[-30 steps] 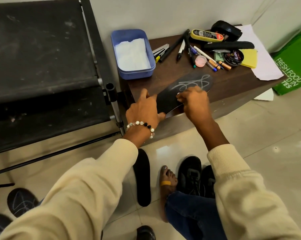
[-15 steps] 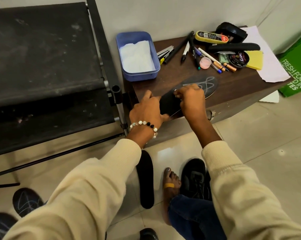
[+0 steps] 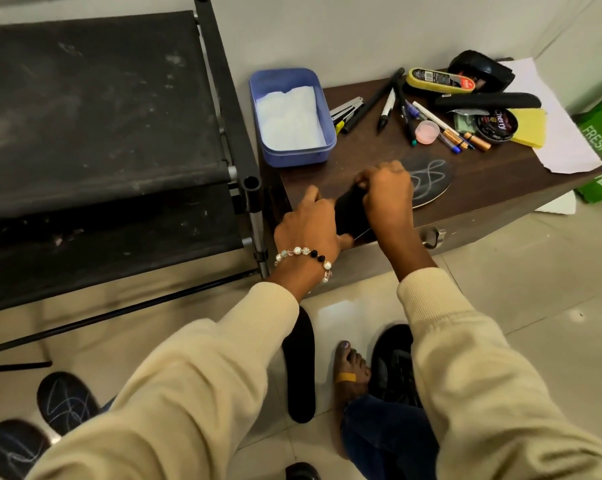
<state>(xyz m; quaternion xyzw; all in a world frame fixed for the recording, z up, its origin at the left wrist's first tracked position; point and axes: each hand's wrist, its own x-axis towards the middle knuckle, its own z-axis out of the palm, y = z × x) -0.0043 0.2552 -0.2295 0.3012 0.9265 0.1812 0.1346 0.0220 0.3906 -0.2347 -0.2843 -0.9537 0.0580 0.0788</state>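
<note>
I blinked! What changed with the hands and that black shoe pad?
The right hand slid a little toward the left hand along the insole, covering more of its white scribble. Both hands still hold the insole on the table; the rest stayed put.

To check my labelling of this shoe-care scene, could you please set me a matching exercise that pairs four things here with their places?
Things
1. insole
2. blue tub
3. polish tin
4. green bag

Places
A. on the floor, right of the table
B. at the table's back left corner, white tissue inside
C. at the table's front edge, under the left hand and right hand
D. beside the yellow sponge

Pairs: 1-C, 2-B, 3-D, 4-A
</note>
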